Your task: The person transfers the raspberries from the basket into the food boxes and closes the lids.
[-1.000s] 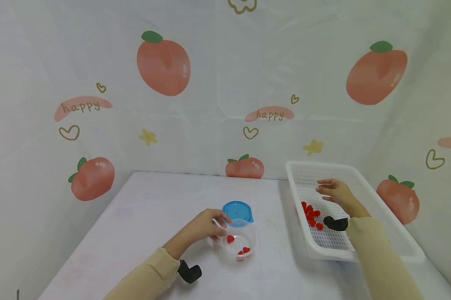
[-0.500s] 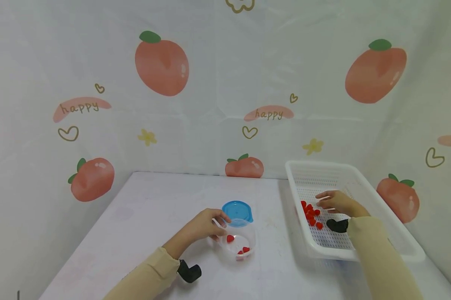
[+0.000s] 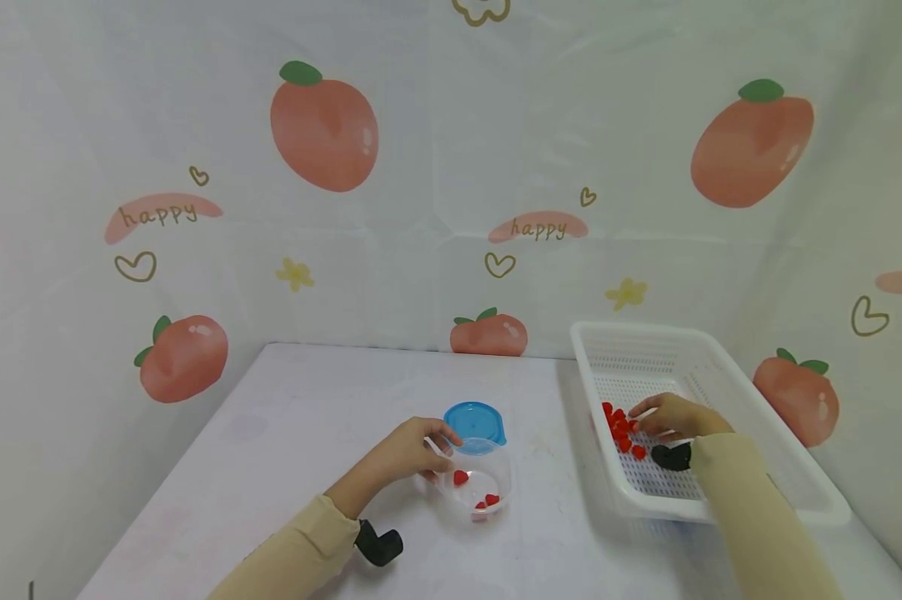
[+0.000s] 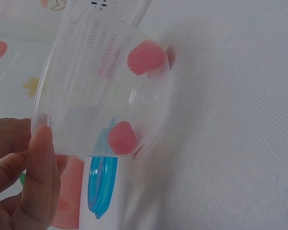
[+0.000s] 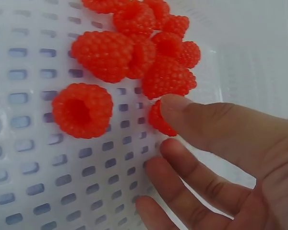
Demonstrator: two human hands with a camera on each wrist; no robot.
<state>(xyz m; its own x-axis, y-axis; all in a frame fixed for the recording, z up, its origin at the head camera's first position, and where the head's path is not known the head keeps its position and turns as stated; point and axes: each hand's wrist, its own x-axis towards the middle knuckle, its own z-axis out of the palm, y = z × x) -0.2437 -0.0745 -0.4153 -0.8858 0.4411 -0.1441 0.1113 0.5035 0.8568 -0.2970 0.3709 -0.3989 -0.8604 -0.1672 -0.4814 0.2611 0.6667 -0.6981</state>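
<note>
So the raspberry (image 5: 159,120) in play was down in the white basket (image 3: 664,506) over on the right, at the near edge of the heap by the left wall. My guess is it weighed next to nothing and had a bit of rubbery give. The loose raspberry (image 5: 81,110) beside it showed a hollow end, so I'd have gone for the bumpy sides, thumb against forefinger, and not squeezed hard. That knobbly skin probably wasn't slippery. The right hand (image 3: 672,415) had its thumb and fingers apart around it; couldn't tell if the thumb was really touching. The left hand (image 3: 415,450) was pinching the left rim of the clear plastic tub (image 4: 86,91) on the counter (image 3: 541,550). That thin wall looked bendy, so a light rim hold seemed right.
</note>
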